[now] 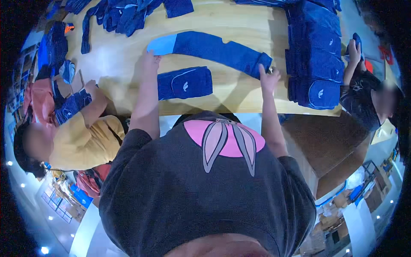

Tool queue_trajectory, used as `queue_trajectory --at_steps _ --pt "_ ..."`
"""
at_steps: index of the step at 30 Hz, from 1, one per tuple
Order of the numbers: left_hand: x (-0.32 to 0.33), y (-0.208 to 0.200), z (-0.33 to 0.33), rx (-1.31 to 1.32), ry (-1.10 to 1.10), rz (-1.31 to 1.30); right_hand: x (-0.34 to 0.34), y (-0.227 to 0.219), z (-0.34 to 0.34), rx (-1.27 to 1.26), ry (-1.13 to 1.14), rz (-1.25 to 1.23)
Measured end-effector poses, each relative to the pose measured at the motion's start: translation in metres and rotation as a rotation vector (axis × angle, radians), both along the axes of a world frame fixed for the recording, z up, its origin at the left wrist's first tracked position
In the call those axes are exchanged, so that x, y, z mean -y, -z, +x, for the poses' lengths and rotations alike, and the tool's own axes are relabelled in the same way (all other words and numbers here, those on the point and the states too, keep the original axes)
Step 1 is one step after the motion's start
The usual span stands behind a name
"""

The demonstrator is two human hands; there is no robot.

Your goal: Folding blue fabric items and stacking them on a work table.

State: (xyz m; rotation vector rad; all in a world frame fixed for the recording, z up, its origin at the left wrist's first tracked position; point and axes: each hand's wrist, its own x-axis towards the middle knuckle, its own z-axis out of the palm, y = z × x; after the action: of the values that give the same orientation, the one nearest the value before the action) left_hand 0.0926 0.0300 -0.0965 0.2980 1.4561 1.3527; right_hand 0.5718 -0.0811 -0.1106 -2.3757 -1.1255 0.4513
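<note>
A long navy sock (205, 45) with a light blue end lies stretched across the wooden table in front of me. My left hand (155, 60) pinches the edge of the light blue end. At the other end, my right hand (269, 78) has its thumb on the folded dark cuff; its other fingers curl at the edge, partly hidden. Between my forearms, nearer to me, rests a folded navy bundle (185, 83) with a white mark and a thin pale curved line. It looks like folded socks, and neither hand touches it.
Stacks of folded navy bundles (314, 64) line the table's right side. Loose navy socks (128, 17) pile up at the far left. A co-worker in yellow (87, 139) sits left, another in black (364, 98) right. A brown cardboard box (321, 137) stands below the table's right front edge.
</note>
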Motion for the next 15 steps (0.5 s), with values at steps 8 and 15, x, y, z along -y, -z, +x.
queue_trajectory --at_steps 8,15 --pt "-0.018 -0.075 0.074 -0.101 -0.020 0.114 -0.024 0.031 0.040 0.017 -0.086 -0.134" --pt "0.004 -0.089 0.188 -0.687 0.638 0.487 0.018 -0.038 0.059 -0.841 0.454 0.241"
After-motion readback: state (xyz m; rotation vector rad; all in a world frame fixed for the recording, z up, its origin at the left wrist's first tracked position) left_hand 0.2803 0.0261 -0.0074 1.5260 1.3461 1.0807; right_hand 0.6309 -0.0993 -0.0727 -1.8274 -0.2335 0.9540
